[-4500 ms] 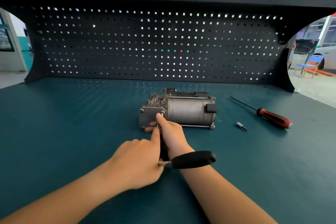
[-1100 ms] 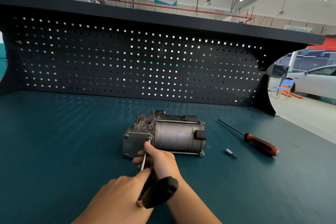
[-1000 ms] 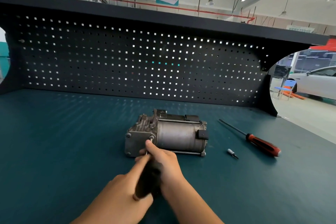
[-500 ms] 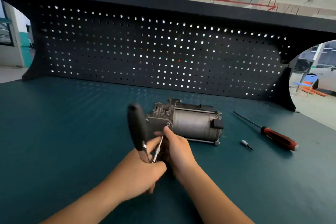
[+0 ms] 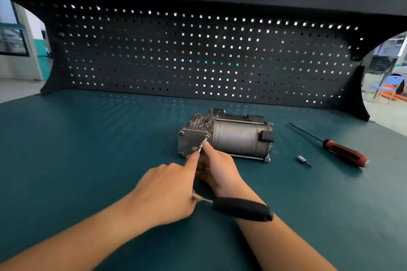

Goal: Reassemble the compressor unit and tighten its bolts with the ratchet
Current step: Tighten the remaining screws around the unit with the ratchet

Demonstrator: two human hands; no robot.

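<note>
Teal workbench (image 5: 88, 160) under a black pegboard (image 5: 154, 61): compressor unit (image 5: 237, 138) at mid-bench, ratchet (image 5: 242, 208) set on a bolt (image 5: 206, 136).

Its long axis runs left to right, with the cast end block at the left and the smooth cylinder and black plug at the right. The ratchet's thin shaft slants up to the bolt on the block's near face, and its black handle points right, across the right forearm. The left hand (image 5: 167, 191) curls round the ratchet head, forefinger stretched along the shaft. The right hand (image 5: 218, 167) pinches the shaft just below the bolt. A red-handled screwdriver (image 5: 343, 152) and a small bit (image 5: 302, 160) lie to the right.
</note>
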